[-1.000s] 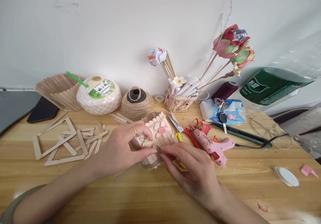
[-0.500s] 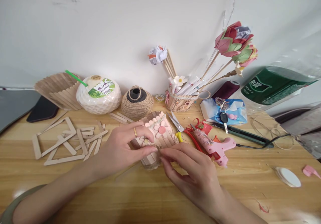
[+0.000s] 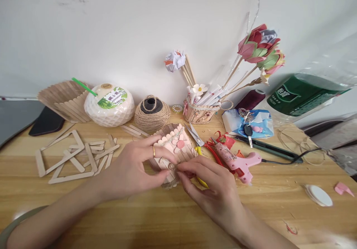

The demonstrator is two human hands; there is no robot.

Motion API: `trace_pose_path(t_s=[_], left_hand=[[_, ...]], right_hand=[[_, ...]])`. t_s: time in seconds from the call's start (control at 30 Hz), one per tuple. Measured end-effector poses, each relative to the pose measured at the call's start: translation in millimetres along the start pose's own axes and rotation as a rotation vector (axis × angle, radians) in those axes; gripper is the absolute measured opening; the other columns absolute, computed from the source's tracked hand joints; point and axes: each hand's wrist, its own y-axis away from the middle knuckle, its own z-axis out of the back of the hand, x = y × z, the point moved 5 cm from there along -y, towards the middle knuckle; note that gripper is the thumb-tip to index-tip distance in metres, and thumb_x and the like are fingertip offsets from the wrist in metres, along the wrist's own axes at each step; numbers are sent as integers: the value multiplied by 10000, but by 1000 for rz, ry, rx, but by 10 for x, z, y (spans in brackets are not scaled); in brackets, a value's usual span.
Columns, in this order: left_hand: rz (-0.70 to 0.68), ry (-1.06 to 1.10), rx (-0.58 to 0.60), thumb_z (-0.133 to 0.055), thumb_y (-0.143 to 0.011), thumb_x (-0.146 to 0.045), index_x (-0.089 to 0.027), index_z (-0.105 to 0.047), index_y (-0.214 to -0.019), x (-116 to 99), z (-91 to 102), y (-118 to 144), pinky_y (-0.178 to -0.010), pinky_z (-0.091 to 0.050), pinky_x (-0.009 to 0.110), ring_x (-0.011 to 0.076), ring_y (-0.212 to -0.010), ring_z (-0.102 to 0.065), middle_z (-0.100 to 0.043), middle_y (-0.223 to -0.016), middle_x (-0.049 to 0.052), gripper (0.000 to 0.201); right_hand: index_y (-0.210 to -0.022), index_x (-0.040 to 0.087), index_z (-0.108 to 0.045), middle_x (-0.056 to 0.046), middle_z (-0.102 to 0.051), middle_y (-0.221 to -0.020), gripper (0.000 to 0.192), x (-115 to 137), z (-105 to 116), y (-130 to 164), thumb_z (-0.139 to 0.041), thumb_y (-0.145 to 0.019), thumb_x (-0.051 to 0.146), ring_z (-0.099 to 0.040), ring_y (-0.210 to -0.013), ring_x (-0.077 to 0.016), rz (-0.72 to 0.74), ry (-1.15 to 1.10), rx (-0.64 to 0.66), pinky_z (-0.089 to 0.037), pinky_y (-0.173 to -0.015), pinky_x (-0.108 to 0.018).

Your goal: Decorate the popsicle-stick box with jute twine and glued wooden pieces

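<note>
A small pot of craft sticks (image 3: 192, 152) with scalloped stick ends, a pale bead trim and a pink-centred flower sits tilted between my hands. My left hand (image 3: 136, 163), with a gold ring, curls around the pot's left side, its thumb and index finger on the front. Against the lower front of the pot, the thumb and fingertips of my right hand (image 3: 212, 184) are pinched together. What lies between them is too small to make out. Small twine-coloured decoration shows between the two hands' fingertips.
Loose craft sticks (image 3: 72, 174) lie at left. Behind stand a stick basket (image 3: 65, 102), a white coconut drink (image 3: 108, 109), a twine spool (image 3: 152, 117) and a decorated flower holder (image 3: 200, 113). Scissors (image 3: 198, 139), pliers (image 3: 214, 154) and a pink glue gun (image 3: 242, 163) lie close at right.
My left thumb and index finger have spread apart and shifted slightly, uncovering more of the pot's front. My right hand stays pinched at nearly the same place.
</note>
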Motion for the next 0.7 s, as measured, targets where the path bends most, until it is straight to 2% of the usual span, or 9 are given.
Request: trace_pose_path(t_s=[0.07,0.2,0.37,0.5,0.7], left_hand=[[-22,-1,-17,-591,-710,-199,-256,-663,-830,-12,-6,-8,-882,-463,340,179,-857,-618,-691,-812,-28,151],[-64,-7,-52,-578,-729,-203,-242,-648,-816,-13,-30,-15,-1008,-366,392,171,-836,-625,-706,-767,-42,118],[-68,-8,-71,-584,-726,-189,-238,-647,-786,-16,-44,-2,-1006,-376,386,166,-804,-633,-707,-743,-49,100],[-53,-16,-83,-599,-720,-200,-233,-655,-792,-23,-37,4,-968,-413,385,194,-886,-625,-709,-748,-41,97],[-80,-18,-117,-603,-718,-165,-221,-655,-767,-18,-45,11,-1004,-374,363,155,-814,-632,-704,-720,-53,91]], right_hand=[[-835,155,-631,-39,-627,-719,132,-7,-4,3,-544,-785,71,-589,-623,-119,-1,-2,4,-499,-555,-226],[-834,159,-623,-34,-618,-714,133,-19,-18,15,-540,-786,68,-575,-619,-121,-12,-12,14,-488,-551,-234],[-823,152,-618,-35,-603,-708,129,-31,-34,25,-540,-783,57,-555,-613,-118,-14,-23,26,-470,-547,-234],[-816,148,-621,-30,-595,-700,120,-36,-35,30,-540,-786,65,-546,-604,-113,-12,-17,32,-462,-545,-227],[-802,143,-621,-34,-590,-681,121,-23,-21,27,-537,-782,58,-542,-591,-118,0,11,30,-457,-533,-233]])
